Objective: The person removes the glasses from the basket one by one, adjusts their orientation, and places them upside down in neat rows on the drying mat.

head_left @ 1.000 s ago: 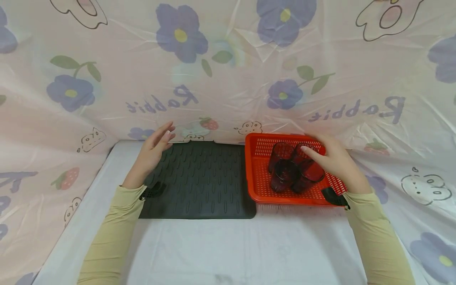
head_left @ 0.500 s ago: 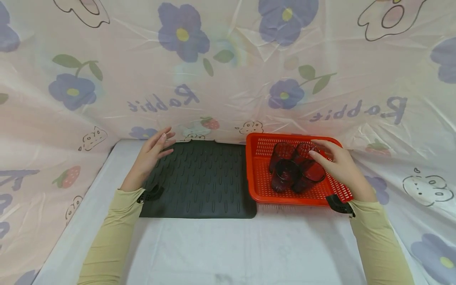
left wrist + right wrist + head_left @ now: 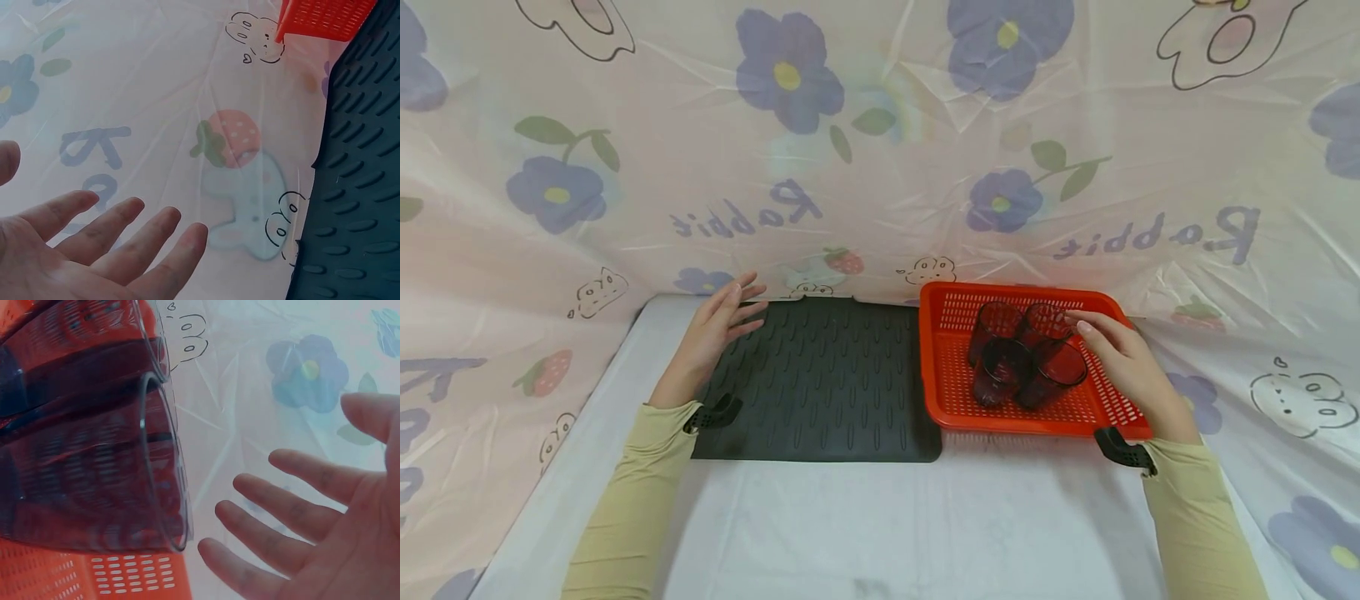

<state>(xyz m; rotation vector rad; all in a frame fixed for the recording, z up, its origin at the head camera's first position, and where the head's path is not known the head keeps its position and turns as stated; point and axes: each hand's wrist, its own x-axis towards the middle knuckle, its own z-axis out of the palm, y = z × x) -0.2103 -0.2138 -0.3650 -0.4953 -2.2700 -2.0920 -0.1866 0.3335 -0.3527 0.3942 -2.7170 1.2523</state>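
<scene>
Several dark, see-through drinking glasses (image 3: 1051,372) stand grouped in a red plastic basket (image 3: 947,417). My right hand (image 3: 1120,354) hovers over the basket's right side, next to the glasses, holding nothing. In the right wrist view its fingers (image 3: 269,519) are spread and relaxed, with a gap between them and the rim of the nearest glass (image 3: 81,475). Over the left back part of a dark ridged mat (image 3: 835,383) is my left hand (image 3: 715,325), also holding nothing. Its fingers (image 3: 137,244) lie extended and apart in the left wrist view.
The mat and basket sit side by side on a white-covered table (image 3: 850,525), against a hanging printed sheet (image 3: 880,167) at the back. The basket's left edge meets the mat's right edge. A black strap (image 3: 1123,448) circles each wrist.
My right hand has drawn back to the right and toward me, away from the glasses. The left hand has lowered slightly, its fingers spreading. The glasses, basket and mat stay put.
</scene>
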